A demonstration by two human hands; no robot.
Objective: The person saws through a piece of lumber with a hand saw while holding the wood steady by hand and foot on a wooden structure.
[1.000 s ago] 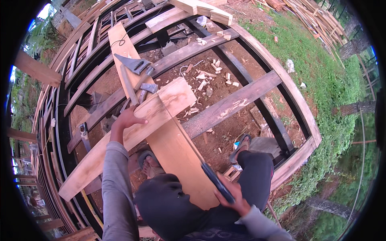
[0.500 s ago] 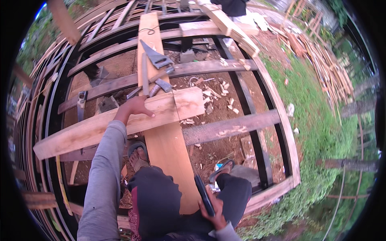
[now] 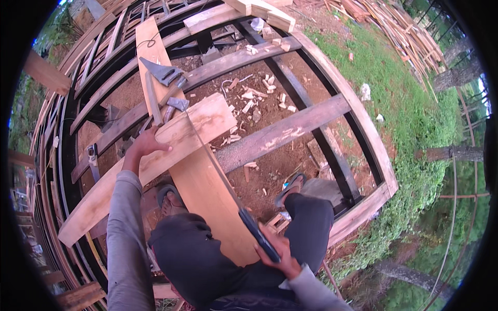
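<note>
A thick wooden plank lies slantwise across a wider flat board. My left hand grips it over the far edge, thumb stretched along its top face. My right hand, low between my knees, is closed round the black handle of a handsaw. Its thin blade runs forward from the handle and crosses the plank near the right end. Just beyond the plank, on the board, are a hammer and a second handsaw, beside narrow wooden strips.
Dark beams form an open frame over bare soil strewn with wood offcuts. Another saw hangs at a left beam. My sandalled feet rest within the frame. Grass and stacked timber lie to the right.
The view has turned and shifted, so the frame and plank appear tilted differently. The saw blade shows more clearly now. Both hands keep their holds.
</note>
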